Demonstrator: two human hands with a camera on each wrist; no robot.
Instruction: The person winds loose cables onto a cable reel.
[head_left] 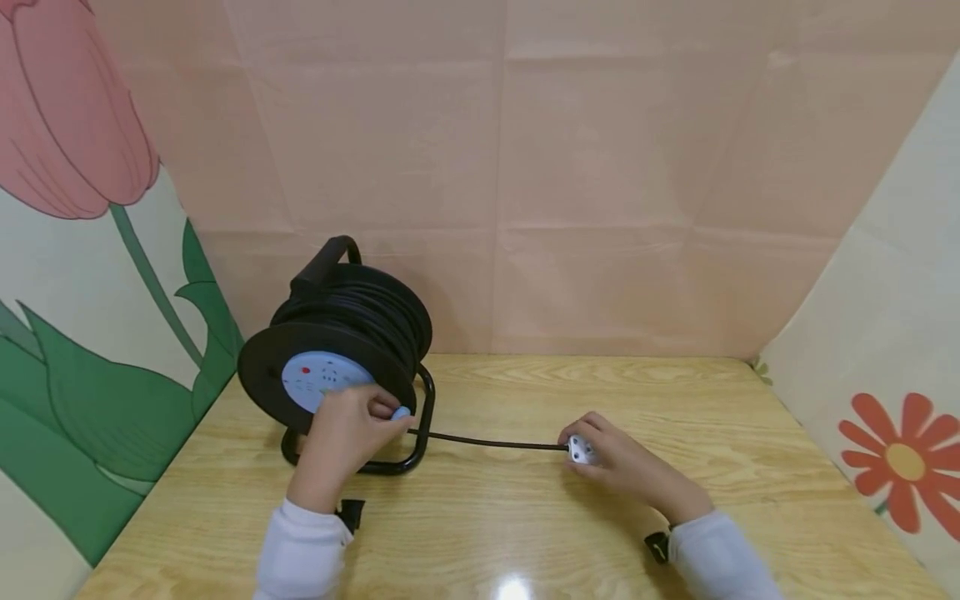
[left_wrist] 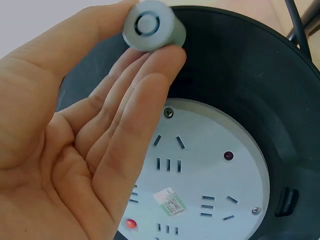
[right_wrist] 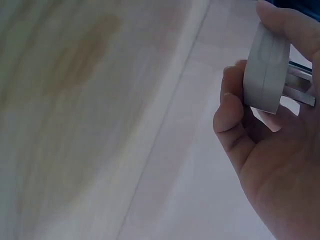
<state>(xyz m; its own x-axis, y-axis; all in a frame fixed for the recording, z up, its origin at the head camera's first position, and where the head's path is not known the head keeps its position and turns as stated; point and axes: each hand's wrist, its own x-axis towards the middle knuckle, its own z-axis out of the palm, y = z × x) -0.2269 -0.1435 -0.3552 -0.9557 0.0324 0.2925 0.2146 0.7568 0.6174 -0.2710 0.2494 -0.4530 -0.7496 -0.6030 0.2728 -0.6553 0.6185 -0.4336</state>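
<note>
A black cable reel [head_left: 348, 308] stands on the left of the table, wound with black cable, its round pale blue socket panel [head_left: 322, 375] facing front. With thumb and fingertips my left hand [head_left: 348, 437] pinches the small light-blue crank knob [head_left: 401, 412] near the edge of the reel's disc; the left wrist view shows the knob [left_wrist: 147, 25] end-on. To the right, my right hand [head_left: 618, 458] grips a white plug [head_left: 582, 450] by its sides. Metal prongs [right_wrist: 300, 92] stick out from it toward the palm. Between reel and plug, a length of cable [head_left: 487, 442] runs nearly straight above the table.
The reel rests on a black tubular frame [head_left: 397, 467] with a carrying handle [head_left: 322, 267] on top. Beneath lies a wood-grain table [head_left: 450, 533]. A pinkish backdrop [head_left: 495, 167] rises behind, and flower-patterned panels [head_left: 900, 358] flank both sides.
</note>
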